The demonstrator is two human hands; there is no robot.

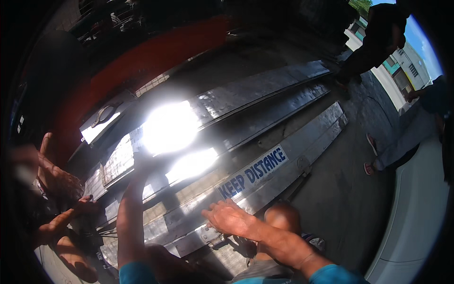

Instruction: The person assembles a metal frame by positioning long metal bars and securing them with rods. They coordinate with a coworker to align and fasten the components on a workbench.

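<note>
A long silvery metal panel [312, 128] with a white sticker with blue lettering [253, 171] lies slantwise in front of me. My right hand [229, 217] is at its near edge, just below the sticker, with the fingers curled against the metal. Beside the wrist are a small bracket and bolts on that edge. My left forearm reaches forward over the panels; my left hand [141, 163] is dark against the glare, and its fingers cannot be made out. Farther off, a second long metal panel [265, 87] runs roughly parallel, with strong sunlight reflecting from its left part.
At the left, another person's hands [66, 182] are near the panels' ends. A red beam [156, 49] crosses behind. Two people stand at the right, one in sandals [369, 168], beside a pale vehicle [416, 213]. A white plate with a dark ring [103, 118] lies at far left.
</note>
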